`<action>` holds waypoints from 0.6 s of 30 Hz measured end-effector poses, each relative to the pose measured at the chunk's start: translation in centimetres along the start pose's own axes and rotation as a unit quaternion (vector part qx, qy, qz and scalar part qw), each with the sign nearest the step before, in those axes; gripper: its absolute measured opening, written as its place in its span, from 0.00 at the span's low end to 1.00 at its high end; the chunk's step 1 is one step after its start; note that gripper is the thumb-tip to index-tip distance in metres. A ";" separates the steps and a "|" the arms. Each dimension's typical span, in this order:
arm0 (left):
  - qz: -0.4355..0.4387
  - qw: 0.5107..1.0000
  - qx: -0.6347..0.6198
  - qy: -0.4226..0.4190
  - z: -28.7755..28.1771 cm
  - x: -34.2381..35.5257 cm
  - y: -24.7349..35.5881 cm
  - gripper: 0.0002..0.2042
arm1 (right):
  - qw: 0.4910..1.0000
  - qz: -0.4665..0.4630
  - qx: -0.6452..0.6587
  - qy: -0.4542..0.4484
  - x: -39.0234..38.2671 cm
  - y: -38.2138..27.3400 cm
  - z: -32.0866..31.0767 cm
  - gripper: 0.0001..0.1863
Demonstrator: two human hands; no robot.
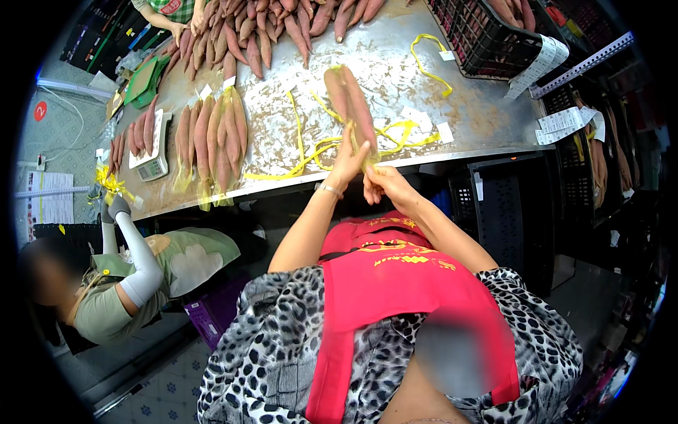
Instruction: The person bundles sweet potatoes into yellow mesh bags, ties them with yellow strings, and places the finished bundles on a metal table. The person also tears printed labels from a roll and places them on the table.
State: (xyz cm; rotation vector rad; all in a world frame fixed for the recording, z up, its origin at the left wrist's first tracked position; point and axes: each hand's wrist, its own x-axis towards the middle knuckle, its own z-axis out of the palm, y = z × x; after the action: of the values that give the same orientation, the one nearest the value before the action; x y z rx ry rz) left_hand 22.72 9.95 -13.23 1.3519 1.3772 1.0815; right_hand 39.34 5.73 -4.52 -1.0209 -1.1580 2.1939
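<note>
In front of me a yellow net bag of sweet potatoes lies lengthwise near the table's front edge, its gathered end toward me. My left hand is closed round the near end of this bag. Beside it my right hand has its fingers curled in a pinch on the bag's gathered end, just past the table edge. Yellow net strips with white tags lie on both sides of the bag. Several filled net bags of sweet potatoes rest side by side to the left.
Loose sweet potatoes are heaped along the far side of the metal table. A black crate stands at the far right. On the left are a scale and a green basket. Two co-workers are at the left and far left.
</note>
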 end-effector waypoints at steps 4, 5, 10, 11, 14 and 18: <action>-0.352 0.897 -0.268 -0.003 -0.7 -4.8 5.0 0.26 | 0.996 0.040 0.060 -0.045 -1.3 2.5 -0.6 0.24; -0.371 0.884 -0.286 -0.009 -0.8 -5.3 4.7 0.23 | 0.997 0.044 0.045 -0.049 -1.4 3.6 -0.7 0.24; -0.317 0.937 -0.098 -0.114 0.1 -5.4 4.3 0.10 | 0.982 0.115 -0.108 -0.103 -2.3 6.1 -2.7 0.19; -0.287 0.947 -0.047 -0.138 0.4 -5.6 2.5 0.09 | 0.975 0.127 -0.132 -0.125 -2.5 6.6 -3.7 0.18; -0.173 0.976 0.118 -0.056 0.3 -6.4 1.8 0.11 | 0.917 0.066 -0.394 0.007 -2.7 8.7 -8.2 0.13; -0.165 0.979 -0.092 -0.079 0.3 -7.8 5.0 0.11 | 0.974 0.111 -0.073 0.183 -2.0 5.2 -7.0 0.24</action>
State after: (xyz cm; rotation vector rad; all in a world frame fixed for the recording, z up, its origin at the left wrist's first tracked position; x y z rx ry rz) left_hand 24.08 2.30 -8.26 1.0083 1.2932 0.8372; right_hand 45.75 5.09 -10.64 -1.6075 -1.0859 1.9814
